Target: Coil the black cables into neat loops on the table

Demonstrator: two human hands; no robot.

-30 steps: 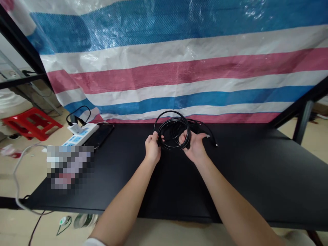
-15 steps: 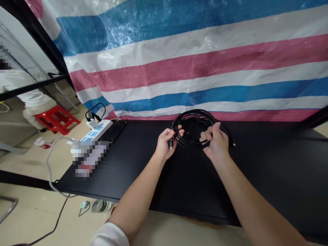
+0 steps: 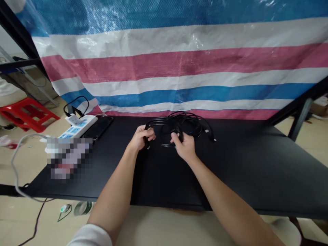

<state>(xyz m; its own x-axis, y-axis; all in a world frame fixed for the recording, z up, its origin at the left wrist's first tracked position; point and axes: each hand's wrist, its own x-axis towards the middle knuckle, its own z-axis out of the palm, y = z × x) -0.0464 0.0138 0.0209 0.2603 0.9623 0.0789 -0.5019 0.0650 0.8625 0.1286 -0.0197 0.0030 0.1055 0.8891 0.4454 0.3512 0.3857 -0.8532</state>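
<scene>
A looped black cable [image 3: 159, 121] hangs between my two hands above the black tabletop [image 3: 159, 174]. My left hand [image 3: 139, 137] is closed round the left side of the loops, and a plug end pokes out below its fingers. My right hand [image 3: 185, 146] grips the right side, thumb on top of the bundled strands. Just behind and right of that hand lies more coiled black cable [image 3: 198, 127], with plug ends [image 3: 214, 139] pointing right. Whether the two coils are joined I cannot tell.
At the left of the table are a white power strip [image 3: 77, 129] with an adapter plugged in, a black phone [image 3: 98, 127] and a blurred-out item [image 3: 71, 159]. A striped plastic sheet [image 3: 164, 65] hangs behind. A red stool [image 3: 30, 112] stands on the floor at left.
Both hands have shifted left with the held loops, which look flatter. The other cable coil now shows apart on the tabletop, right of my hands. The view has turned rightward.
</scene>
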